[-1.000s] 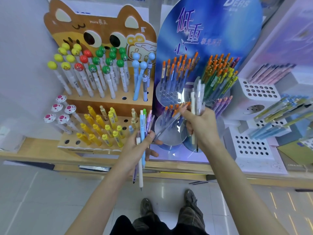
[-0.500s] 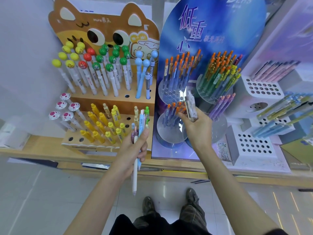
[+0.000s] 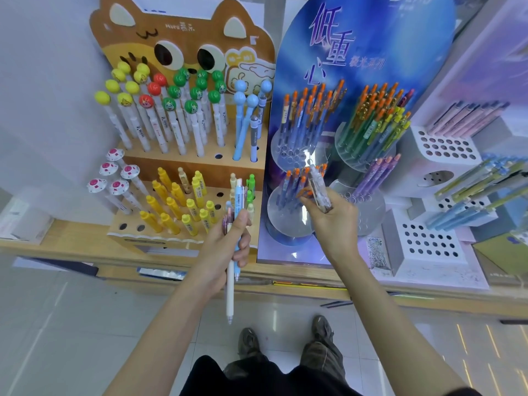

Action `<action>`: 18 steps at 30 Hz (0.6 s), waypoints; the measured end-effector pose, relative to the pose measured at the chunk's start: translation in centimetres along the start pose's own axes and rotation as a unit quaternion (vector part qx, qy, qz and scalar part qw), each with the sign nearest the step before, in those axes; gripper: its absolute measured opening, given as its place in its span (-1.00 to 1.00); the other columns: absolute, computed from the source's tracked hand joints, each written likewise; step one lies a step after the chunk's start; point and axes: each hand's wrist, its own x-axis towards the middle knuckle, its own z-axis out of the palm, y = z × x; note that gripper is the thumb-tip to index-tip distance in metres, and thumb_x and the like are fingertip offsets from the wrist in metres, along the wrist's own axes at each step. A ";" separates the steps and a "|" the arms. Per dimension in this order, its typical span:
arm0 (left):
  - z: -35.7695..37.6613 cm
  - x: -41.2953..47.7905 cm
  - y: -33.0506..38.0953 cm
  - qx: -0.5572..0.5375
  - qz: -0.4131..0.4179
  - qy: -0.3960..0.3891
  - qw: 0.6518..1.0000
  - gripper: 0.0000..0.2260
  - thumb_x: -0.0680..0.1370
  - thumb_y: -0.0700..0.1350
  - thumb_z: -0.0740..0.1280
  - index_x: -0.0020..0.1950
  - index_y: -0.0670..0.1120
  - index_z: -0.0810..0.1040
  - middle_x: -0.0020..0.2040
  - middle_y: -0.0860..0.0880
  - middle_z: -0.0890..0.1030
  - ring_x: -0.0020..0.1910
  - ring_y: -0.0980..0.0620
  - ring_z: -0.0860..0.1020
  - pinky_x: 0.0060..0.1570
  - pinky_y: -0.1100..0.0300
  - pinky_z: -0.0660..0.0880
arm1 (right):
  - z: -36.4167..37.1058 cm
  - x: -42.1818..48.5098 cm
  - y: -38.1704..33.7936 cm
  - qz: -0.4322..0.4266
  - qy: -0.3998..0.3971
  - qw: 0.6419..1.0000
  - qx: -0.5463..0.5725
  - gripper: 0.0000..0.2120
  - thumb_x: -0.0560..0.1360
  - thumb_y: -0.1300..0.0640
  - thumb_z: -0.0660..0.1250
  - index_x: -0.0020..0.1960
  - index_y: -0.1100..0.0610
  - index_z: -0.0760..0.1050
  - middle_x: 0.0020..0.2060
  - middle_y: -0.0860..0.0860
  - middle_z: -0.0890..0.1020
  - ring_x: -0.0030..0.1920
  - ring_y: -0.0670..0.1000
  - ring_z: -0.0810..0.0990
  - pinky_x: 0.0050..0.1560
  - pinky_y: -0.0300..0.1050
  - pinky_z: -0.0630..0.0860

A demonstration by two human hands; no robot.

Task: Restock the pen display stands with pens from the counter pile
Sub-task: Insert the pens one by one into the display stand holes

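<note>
Two bundles were in play as I watched the feed: my right hand (image 3: 335, 224) was clenched round a few clear pens (image 3: 319, 190), and my left hand (image 3: 225, 247) was wrapped round a mixed bundle (image 3: 230, 292) of blue, white and pinkish pens. The step, as I judged it, was feeding the clear pens into the lower left tier (image 3: 283, 224) of the blue stand (image 3: 371, 38). To do it well I would free one pen with thumb and forefinger, pin the others against the palm, tilt it to match the lean of the orange-capped pens (image 3: 293, 182) and aim for a vacant hole without knocking them. The clear pens lay across my right fingers, their far ends reaching past the thumb to just beside those orange caps, their near ends at the knuckles. The left bundle was gripped near its upper part, tops just in front of the cat-shaped stand (image 3: 183, 32), one white pen hanging well below the fist. No pile showed on the counter (image 3: 57, 241).
</note>
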 end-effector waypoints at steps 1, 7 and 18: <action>0.0 0.0 0.0 -0.002 -0.001 0.000 1.000 -0.66 0.40 0.16 0.31 -0.09 -0.11 0.42 -0.47 0.06 0.35 -0.58 0.17 0.25 -0.58 0.34 0.27 | 0.2 0.0 0.1 0.005 -0.005 1.000 -0.003 -0.81 0.47 0.18 0.41 -0.30 0.05 0.49 -0.50 -0.08 0.36 -0.42 -0.07 0.25 -0.40 -0.26 0.21; 0.6 -0.1 0.2 -0.015 -0.005 -0.008 1.000 -0.66 0.42 0.14 0.27 -0.04 -0.12 0.42 -0.48 0.05 0.35 -0.58 0.17 0.25 -0.58 0.35 0.27 | 2.6 1.0 -0.9 -0.026 0.000 0.998 -0.061 -0.74 0.47 0.21 0.40 -0.32 0.14 0.38 -0.36 -0.03 0.36 -0.36 0.01 0.32 -0.32 -0.13 0.17; 0.7 -0.5 0.6 -0.016 0.003 -0.012 1.000 -0.64 0.42 0.14 0.27 -0.01 -0.14 0.43 -0.48 0.04 0.35 -0.58 0.16 0.25 -0.58 0.34 0.27 | 3.2 1.6 0.0 0.045 0.007 0.997 -0.057 -0.75 0.49 0.07 0.38 -0.24 0.22 0.46 -0.45 0.01 0.44 -0.39 0.03 0.35 -0.32 -0.05 0.30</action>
